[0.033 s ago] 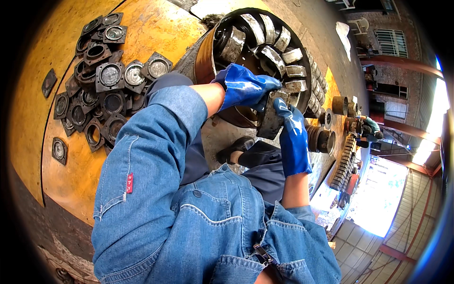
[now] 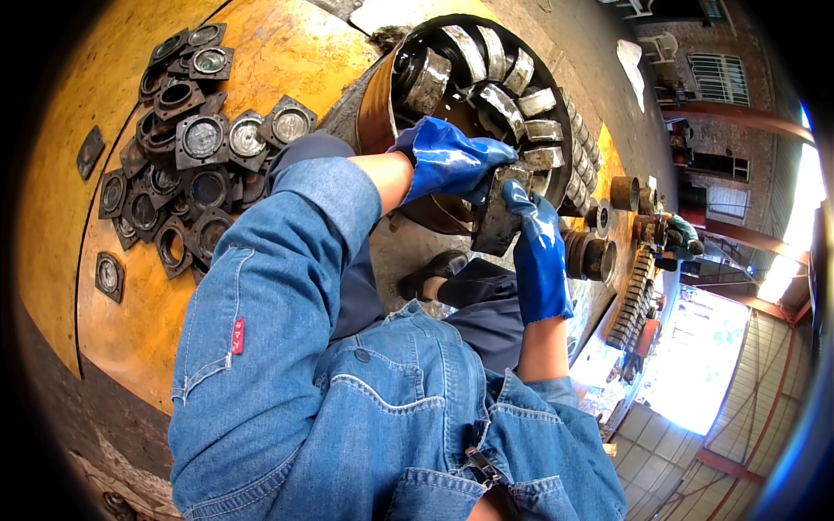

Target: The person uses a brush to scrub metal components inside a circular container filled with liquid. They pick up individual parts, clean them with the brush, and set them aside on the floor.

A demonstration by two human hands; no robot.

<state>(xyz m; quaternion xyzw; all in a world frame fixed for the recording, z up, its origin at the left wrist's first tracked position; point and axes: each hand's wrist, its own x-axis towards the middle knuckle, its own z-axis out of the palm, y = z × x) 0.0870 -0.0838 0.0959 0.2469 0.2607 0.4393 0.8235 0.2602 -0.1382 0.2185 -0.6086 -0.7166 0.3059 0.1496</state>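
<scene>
Both my hands wear blue rubber gloves. Between them is a dark, oily square metal block (image 2: 495, 221), tilted and seen mostly along one side. My left hand (image 2: 456, 158) grips its upper end, the fingers curled over the top and partly hidden. Lower down on the right, my right hand (image 2: 540, 252) has its fingers closed on the block's right edge. The block is at the near rim of a round cut-down metal drum (image 2: 375, 113). Inside the drum, wet-looking metal pieces (image 2: 499, 108) stand in a ring along the wall.
Square flanged metal parts (image 2: 204, 139) lie heaped on a yellow board (image 2: 269, 48) to the left. Beyond the drum, more metal parts (image 2: 584, 152) stand in rows. Ring-shaped pieces (image 2: 591, 256) sit at right. A person (image 2: 682, 234) is in the right background. My shoe (image 2: 434, 271) is below the drum.
</scene>
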